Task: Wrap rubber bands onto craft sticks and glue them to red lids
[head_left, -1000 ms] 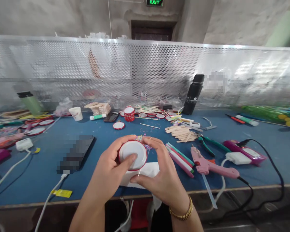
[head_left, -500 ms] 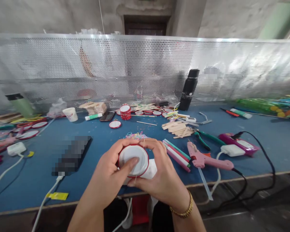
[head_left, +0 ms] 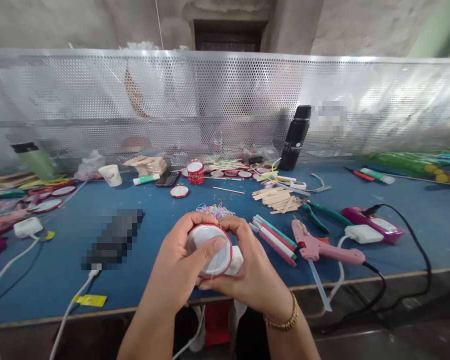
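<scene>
Both my hands hold a round white disc with a red rim [head_left: 206, 250] above the near edge of the table. My left hand [head_left: 180, 265] wraps its left side, with the thumb lying across the white face. The fingers of my right hand [head_left: 251, 260] curl over the top and right rim, and its thumb is under the lower edge. A thin pale strand shows at the top and bottom of the rim. Something white [head_left: 235, 261] shows behind the disc, partly hidden by my right hand. Just beyond my fingertips lies a pile of coloured rubber bands [head_left: 214, 210].
Right of my hands lie coloured tubes [head_left: 275, 240], a pink glue gun [head_left: 322, 249], pliers [head_left: 328, 215] and wooden sticks [head_left: 277, 200]. A charging phone [head_left: 114, 239] lies left. Farther back are stacked red-rimmed discs [head_left: 195, 173], a paper cup [head_left: 110, 175] and a black bottle [head_left: 295, 137].
My left thumb has slid slightly right and up across the white face. The disc is tilted a little differently, and the right fingertips are drawn in closer at its top rim.
</scene>
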A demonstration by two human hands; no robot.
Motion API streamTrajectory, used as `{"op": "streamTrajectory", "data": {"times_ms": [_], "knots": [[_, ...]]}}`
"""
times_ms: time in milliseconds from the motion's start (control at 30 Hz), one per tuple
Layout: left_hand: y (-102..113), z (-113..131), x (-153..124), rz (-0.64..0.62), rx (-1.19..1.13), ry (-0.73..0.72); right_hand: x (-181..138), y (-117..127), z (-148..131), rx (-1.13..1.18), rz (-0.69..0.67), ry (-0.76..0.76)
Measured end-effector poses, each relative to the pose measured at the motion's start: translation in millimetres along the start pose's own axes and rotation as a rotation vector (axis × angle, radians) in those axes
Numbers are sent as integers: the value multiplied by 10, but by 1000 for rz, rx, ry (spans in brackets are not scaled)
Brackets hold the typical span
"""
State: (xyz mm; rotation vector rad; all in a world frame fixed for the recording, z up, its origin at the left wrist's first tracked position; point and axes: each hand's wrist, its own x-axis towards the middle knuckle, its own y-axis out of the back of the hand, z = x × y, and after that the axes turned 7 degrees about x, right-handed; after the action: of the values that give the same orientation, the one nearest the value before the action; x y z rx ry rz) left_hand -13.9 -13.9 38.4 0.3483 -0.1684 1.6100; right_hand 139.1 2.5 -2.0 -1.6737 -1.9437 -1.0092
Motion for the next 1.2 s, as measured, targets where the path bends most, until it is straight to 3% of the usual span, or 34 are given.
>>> {"op": "streamTrajectory", "data": {"times_ms": [267, 500, 733, 900, 1200], "knots": [[-145, 34, 31, 396, -607, 176, 62, -172, -33, 146, 82, 93], [57, -92, 144, 592, -646, 123, 29, -349, -71, 217, 14, 145], [90, -78, 133, 605, -692, 162, 12, -385, -72, 110, 152, 198], [76, -108, 119, 609, -607, 127, 55, -319, -89, 7, 153, 239], [84, -57, 139, 595, -625, 150, 19, -298, -66, 120, 142, 203]]}}
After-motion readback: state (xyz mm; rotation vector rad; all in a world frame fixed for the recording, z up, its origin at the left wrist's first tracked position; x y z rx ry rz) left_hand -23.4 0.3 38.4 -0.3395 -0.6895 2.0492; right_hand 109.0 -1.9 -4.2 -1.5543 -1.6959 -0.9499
